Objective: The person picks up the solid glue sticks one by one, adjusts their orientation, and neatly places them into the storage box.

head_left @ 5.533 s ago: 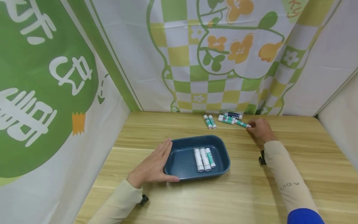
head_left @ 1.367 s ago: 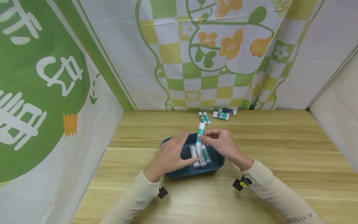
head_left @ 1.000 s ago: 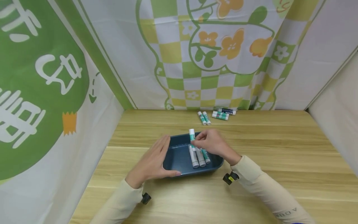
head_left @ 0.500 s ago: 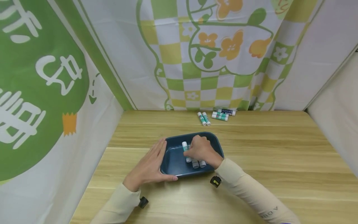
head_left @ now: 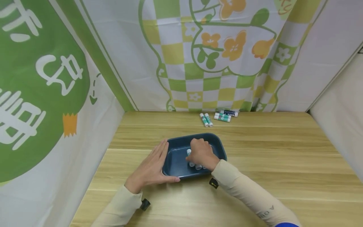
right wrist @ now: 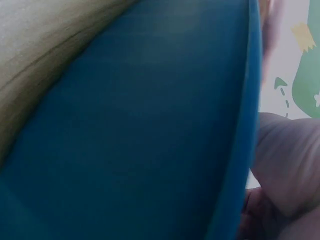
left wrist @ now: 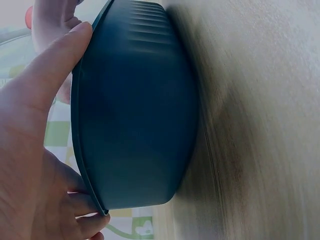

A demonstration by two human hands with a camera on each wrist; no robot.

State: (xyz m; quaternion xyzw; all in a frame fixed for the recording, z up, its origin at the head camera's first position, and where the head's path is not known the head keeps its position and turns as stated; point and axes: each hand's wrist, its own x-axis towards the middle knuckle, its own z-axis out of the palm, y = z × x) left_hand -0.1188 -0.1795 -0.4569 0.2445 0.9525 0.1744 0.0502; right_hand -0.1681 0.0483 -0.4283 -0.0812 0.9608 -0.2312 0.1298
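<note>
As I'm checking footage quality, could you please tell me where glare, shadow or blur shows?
Head view: soft glare on the wooden table; left wrist view: the blue tray looks dark outside, with shadow on the table beside it; right wrist view: the tray's rim looks blurred.

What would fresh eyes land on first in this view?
The dark blue tray mid-table, with the left hand spread across its left end and the right hand inside, thumb across a white-capped tube. Next, the checkered fabric behind, and the big green circle at upper left.
</note>
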